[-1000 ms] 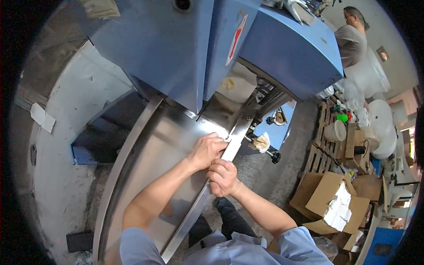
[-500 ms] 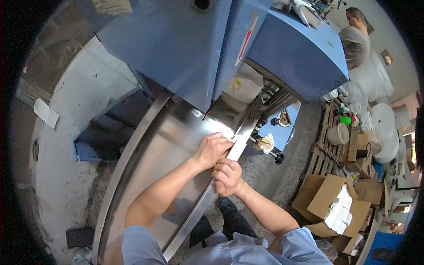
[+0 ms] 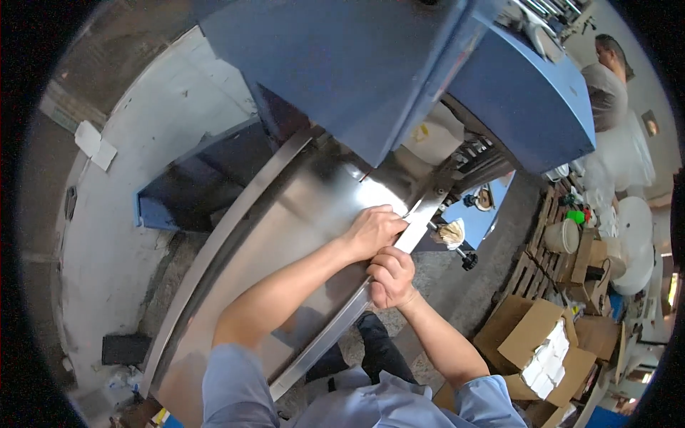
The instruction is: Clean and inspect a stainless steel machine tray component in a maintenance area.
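Observation:
A long metal table [image 3: 285, 235] with raised side rails runs up under a blue machine. On its right rail [image 3: 325, 349] lies a narrow white strip [image 3: 409, 240], perhaps a stack of paper or card; its exact kind is unclear. My left hand [image 3: 375, 231] presses bent fingers against the strip's left side, near the machine's opening. Just nearer to me, my right hand [image 3: 391, 277] is closed around the strip's lower end at the rail. The fingertips of both hands are partly hidden.
The blue machine housing [image 3: 335, 71] overhangs the table's far end. Black knobs [image 3: 468, 261] jut out right of the rail. An open carton of white pieces [image 3: 546, 364] stands at lower right, near a wooden pallet [image 3: 531, 260]. Another person [image 3: 606, 93] is at the far right.
The view has shifted, so the machine and table appear farther right. Both hands keep nearly the same place on the rail and the white strip.

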The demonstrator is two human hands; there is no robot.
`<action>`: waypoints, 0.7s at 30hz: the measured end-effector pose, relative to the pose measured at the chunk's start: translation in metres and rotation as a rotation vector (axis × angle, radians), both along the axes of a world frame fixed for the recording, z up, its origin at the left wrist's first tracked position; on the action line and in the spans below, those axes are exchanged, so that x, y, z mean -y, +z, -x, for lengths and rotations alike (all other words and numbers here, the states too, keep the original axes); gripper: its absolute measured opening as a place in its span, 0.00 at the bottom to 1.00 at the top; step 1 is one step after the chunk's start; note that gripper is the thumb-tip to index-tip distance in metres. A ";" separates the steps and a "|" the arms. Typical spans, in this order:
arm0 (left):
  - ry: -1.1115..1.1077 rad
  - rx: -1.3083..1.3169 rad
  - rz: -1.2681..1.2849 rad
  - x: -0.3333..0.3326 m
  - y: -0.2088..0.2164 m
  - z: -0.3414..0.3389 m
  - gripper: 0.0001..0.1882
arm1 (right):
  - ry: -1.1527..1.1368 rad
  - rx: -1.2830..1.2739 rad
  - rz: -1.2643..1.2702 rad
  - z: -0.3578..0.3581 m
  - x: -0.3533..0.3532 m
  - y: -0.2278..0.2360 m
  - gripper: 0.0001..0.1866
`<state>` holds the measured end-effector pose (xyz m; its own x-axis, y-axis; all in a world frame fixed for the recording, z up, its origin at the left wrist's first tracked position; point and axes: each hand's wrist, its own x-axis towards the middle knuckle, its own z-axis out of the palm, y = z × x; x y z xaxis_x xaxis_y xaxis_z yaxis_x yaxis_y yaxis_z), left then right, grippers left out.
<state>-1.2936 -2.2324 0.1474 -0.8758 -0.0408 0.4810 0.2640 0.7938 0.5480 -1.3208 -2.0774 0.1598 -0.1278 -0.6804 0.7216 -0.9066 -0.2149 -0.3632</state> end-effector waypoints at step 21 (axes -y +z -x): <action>1.144 0.143 0.432 0.050 0.083 -0.236 0.24 | -0.029 -0.012 0.006 0.001 0.000 -0.001 0.11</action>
